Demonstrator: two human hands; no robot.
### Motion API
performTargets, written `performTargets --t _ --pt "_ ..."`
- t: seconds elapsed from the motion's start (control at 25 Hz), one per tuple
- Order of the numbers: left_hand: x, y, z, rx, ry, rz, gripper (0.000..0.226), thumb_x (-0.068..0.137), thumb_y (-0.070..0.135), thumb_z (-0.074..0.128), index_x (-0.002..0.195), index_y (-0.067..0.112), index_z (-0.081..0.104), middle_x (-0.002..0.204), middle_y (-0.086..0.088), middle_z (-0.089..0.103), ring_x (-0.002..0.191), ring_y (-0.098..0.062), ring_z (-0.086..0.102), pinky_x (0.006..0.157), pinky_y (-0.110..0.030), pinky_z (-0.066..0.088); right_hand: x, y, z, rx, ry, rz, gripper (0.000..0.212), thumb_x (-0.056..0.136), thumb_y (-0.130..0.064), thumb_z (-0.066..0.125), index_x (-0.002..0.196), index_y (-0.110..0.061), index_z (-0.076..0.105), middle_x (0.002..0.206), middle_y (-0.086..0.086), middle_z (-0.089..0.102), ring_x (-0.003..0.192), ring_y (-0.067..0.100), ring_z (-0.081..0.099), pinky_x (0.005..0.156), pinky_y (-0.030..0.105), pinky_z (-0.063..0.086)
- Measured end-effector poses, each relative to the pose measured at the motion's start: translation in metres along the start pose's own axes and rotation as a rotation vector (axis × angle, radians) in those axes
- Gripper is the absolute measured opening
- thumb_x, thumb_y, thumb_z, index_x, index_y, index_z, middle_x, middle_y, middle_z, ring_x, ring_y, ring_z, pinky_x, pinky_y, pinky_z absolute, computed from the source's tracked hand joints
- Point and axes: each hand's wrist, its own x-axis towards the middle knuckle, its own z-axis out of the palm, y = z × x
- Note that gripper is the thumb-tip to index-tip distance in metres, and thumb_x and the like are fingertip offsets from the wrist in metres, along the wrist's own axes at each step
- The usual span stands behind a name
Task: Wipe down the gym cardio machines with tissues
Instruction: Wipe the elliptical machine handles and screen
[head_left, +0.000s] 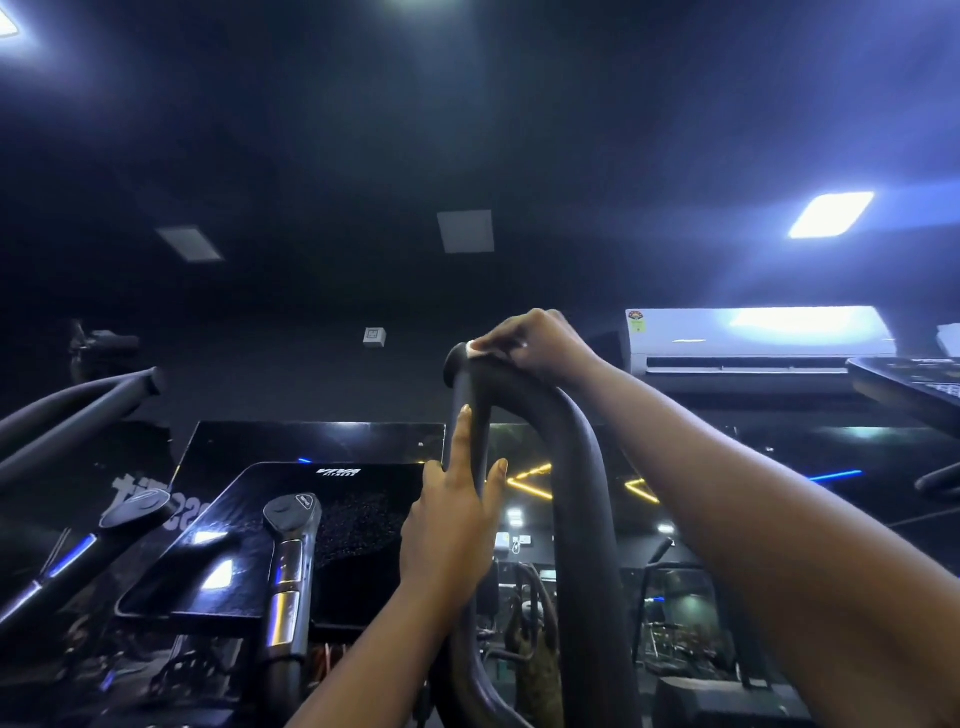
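The ceiling (519, 130) overhead is dark, with one lit panel (831, 214) glowing blue-white on the right and two unlit panels (465, 231) further left. A white air conditioner (758, 338) sits high on the dark wall (291, 364), with a small white switch box (374, 336) well to its left. Lower down, yellow light strips (535, 480) and a blue strip (836, 475) glow in the gloom

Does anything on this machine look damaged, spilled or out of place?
Nothing looks broken or askew. Only the black console panel shows fine pale specks, perhaps dust or droplets; too dark to tell. The right hand presses a tissue on the handlebar top.
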Motion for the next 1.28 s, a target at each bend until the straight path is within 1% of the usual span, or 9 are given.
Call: performTargets --t 0.16,0.4,0.6,0.84,0.92,1.0,1.08,1.2,1.28 --pt "0.001 0.0 0.0 0.015 0.0 0.001 0.061 0.097 0.052 0.031 0.145 0.053 -0.007 0.119 -0.008 0.046 0.103 -0.031 0.055 0.082 -0.037 0.039 -0.014 0.01 -0.009 -0.003 0.0 0.012 0.024 0.086 -0.009 0.062 0.1 -0.025 0.074 0.102 -0.009 0.071 0.098 -0.002 0.059 0.084 0.001 0.036" --pt "0.003 0.001 0.0 0.054 -0.013 -0.003 0.062 0.096 0.054 0.027 0.147 0.049 -0.009 0.116 -0.01 0.046 0.097 -0.028 0.056 0.084 -0.04 0.046 -0.117 0.017 -0.017 0.135 0.28 0.093 0.029 0.081 0.005 0.063 0.099 -0.016 0.074 0.097 -0.008 0.07 0.089 -0.017 0.057 0.08 0.0 0.037" --pt "0.0 0.004 -0.002 0.04 -0.013 -0.007 0.061 0.097 0.053 0.028 0.147 0.049 -0.007 0.116 -0.01 0.048 0.099 -0.031 0.056 0.088 -0.042 0.047 -0.17 -0.003 -0.002 0.106 0.388 0.113 0.031 0.075 0.01 0.066 0.096 -0.012 0.075 0.09 -0.009 0.068 0.09 -0.012 0.059 0.078 0.0 0.039" --pt "-0.001 0.004 -0.002 0.023 -0.002 -0.012 0.06 0.097 0.053 0.028 0.146 0.051 -0.007 0.115 -0.011 0.048 0.094 -0.031 0.058 0.082 -0.04 0.047 -0.108 -0.031 -0.014 0.041 0.31 -0.071 0.022 0.078 0.001 0.066 0.092 -0.012 0.076 0.095 -0.002 0.071 0.089 0.004 0.063 0.077 0.003 0.042" --pt "-0.002 0.003 -0.001 0.022 -0.003 -0.016 0.06 0.097 0.054 0.027 0.145 0.053 -0.009 0.113 -0.009 0.047 0.093 -0.03 0.059 0.08 -0.038 0.046 -0.07 -0.033 -0.004 -0.035 0.123 -0.131 0.021 0.081 0.0 0.065 0.097 -0.011 0.075 0.103 0.005 0.069 0.095 0.014 0.063 0.083 0.013 0.044" --pt "-0.002 0.003 -0.001 0.021 -0.002 -0.022 0.06 0.097 0.056 0.027 0.145 0.054 -0.01 0.114 -0.007 0.047 0.094 -0.028 0.058 0.077 -0.034 0.043 -0.04 -0.035 0.004 -0.049 -0.041 -0.072 0.02 0.082 -0.004 0.061 0.096 -0.009 0.074 0.106 0.009 0.067 0.101 0.023 0.06 0.088 0.026 0.046" --pt "-0.002 0.003 -0.001 0.013 0.004 -0.026 0.06 0.096 0.056 0.027 0.144 0.054 -0.009 0.115 -0.006 0.047 0.096 -0.027 0.058 0.077 -0.034 0.043 -0.025 -0.034 0.01 -0.146 -0.053 -0.124 0.017 0.081 -0.01 0.062 0.093 -0.012 0.073 0.104 0.004 0.067 0.101 0.021 0.06 0.086 0.026 0.047" --pt "-0.003 0.003 -0.002 0.018 -0.001 -0.024 0.06 0.097 0.055 0.028 0.144 0.053 -0.01 0.115 -0.006 0.046 0.099 -0.029 0.057 0.081 -0.036 0.043 -0.028 -0.03 0.006 -0.285 -0.055 -0.221 0.026 0.084 -0.002 0.059 0.102 -0.014 0.073 0.11 0.002 0.065 0.106 0.02 0.058 0.091 0.03 0.046" --pt "-0.003 0.003 -0.002 0.02 0.0 -0.009 0.061 0.097 0.054 0.028 0.145 0.052 -0.011 0.114 -0.006 0.046 0.098 -0.029 0.057 0.084 -0.037 0.046 -0.038 -0.022 -0.004 -0.352 -0.043 -0.262 0.027 0.082 -0.001 0.061 0.097 -0.017 0.075 0.104 0.001 0.068 0.099 0.022 0.062 0.086 0.034 0.049"
